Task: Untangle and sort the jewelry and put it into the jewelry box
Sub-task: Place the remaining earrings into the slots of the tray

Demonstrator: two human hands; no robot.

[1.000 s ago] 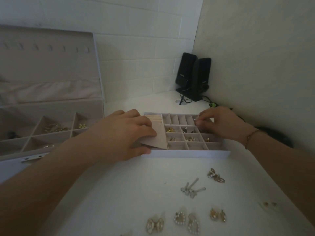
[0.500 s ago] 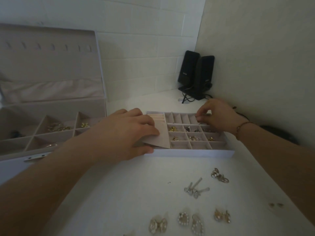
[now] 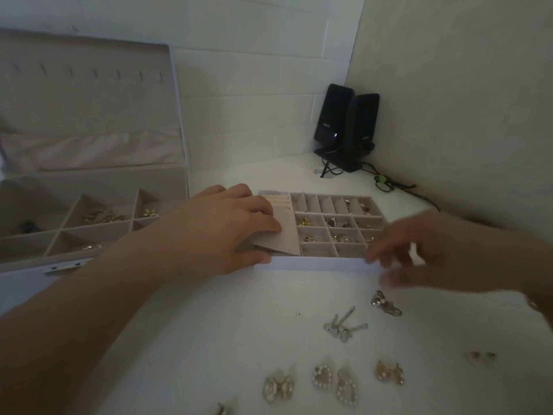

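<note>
Loose earrings – pearl hearts (image 3: 323, 376), silver studs (image 3: 344, 324) – lie nearest on the tabletop (image 3: 209, 339); tiny, light, snaggy, so pinch by the posts. Right hand (image 3: 434, 259) hovers blurred, fingers seemingly loose and empty. Left hand (image 3: 221, 229) holds the divider tray (image 3: 314, 263) – jewelry box (image 3: 89, 187) beyond.

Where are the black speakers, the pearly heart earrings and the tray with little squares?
black speakers (image 3: 347, 127), head view, front of the right speaker.
pearly heart earrings (image 3: 323, 377), head view, middle of the left heart.
tray (image 3: 317, 264), head view, its white front wall.
</note>
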